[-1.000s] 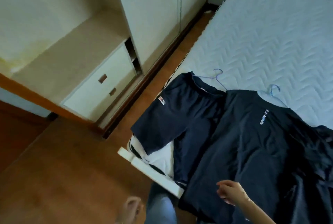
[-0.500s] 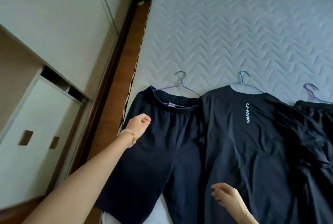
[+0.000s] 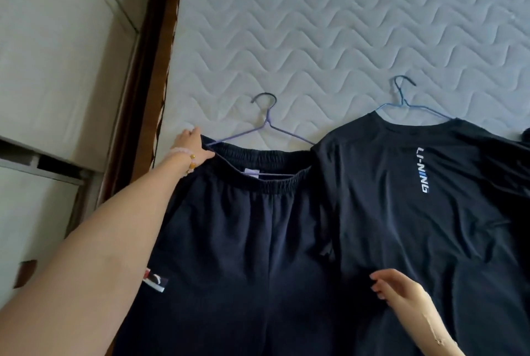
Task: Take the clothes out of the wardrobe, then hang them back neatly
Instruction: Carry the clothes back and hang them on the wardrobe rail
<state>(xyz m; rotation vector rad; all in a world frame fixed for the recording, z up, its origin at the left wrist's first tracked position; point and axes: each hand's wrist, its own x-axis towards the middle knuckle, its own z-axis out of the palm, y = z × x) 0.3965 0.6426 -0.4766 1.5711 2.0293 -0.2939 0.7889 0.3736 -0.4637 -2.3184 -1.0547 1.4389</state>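
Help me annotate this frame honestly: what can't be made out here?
Head view, the only one:
- Grip of the left hand: its fingertips are hidden, so whether it holds the shorts or the purple hanger is unclear.
- Legs of the shorts: cut off by the bottom edge.
- The logo: blurred, partly behind the arm.
- The dark garment: cut off by the right edge.
- The blue hanger: lower part inside the shirt.

left hand (image 3: 190,145) gripping shorts (image 3: 243,235) at waistband, right hand (image 3: 398,289) over T-shirt (image 3: 401,212)

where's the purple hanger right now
In the head view, the purple hanger lies on the mattress left of centre, its bar inside the waistband of the dark shorts, left of the black t-shirt.
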